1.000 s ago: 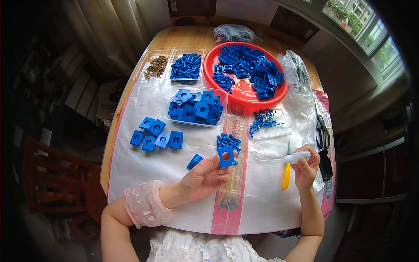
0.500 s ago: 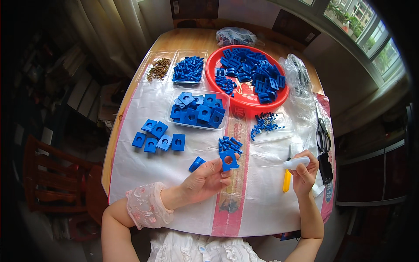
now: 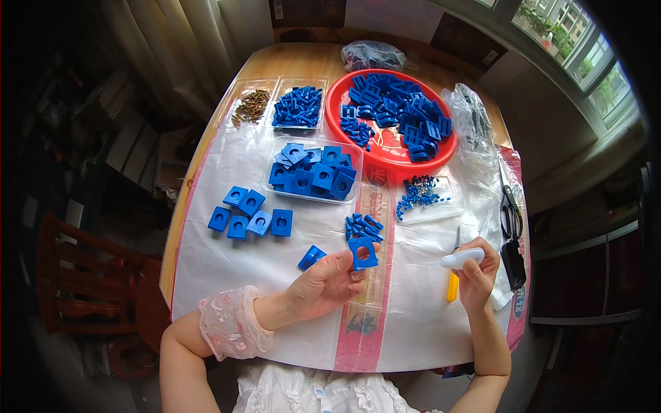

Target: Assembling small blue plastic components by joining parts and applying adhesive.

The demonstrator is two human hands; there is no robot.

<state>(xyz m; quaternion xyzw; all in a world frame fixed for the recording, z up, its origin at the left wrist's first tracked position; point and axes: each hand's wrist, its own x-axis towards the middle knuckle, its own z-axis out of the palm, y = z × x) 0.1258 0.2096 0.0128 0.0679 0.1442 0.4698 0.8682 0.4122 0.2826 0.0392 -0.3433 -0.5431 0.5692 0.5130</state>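
My left hand (image 3: 322, 283) pinches a flat blue square plastic plate (image 3: 370, 262) with a round hole, held up above the table's middle. In my right hand (image 3: 479, 281) is a small white squeeze bottle (image 3: 460, 259), tilted with its thin nozzle pointing left toward the plate, a gap apart from it. Just beyond the plate lies a little heap of blue pegs (image 3: 361, 224). A lone blue piece (image 3: 312, 257) rests beside my left fingers. Partly hidden behind my right hand is a yellow-handled screwdriver (image 3: 452, 288).
Several blue plates (image 3: 259, 224) lie at left, near a clear tub (image 3: 276, 191) of more. Behind stand trays of brass-coloured screws (image 3: 250, 108) and blue pegs (image 3: 297, 108). A red basin (image 3: 335, 141) holds blue parts. Tiny blue pieces (image 3: 420, 194) and black scissors (image 3: 511, 220) are at right.
The white bottle has shifted slightly left and its nozzle has dipped a little. The blue plate has turned slightly in my left fingers and moved a touch to the right.
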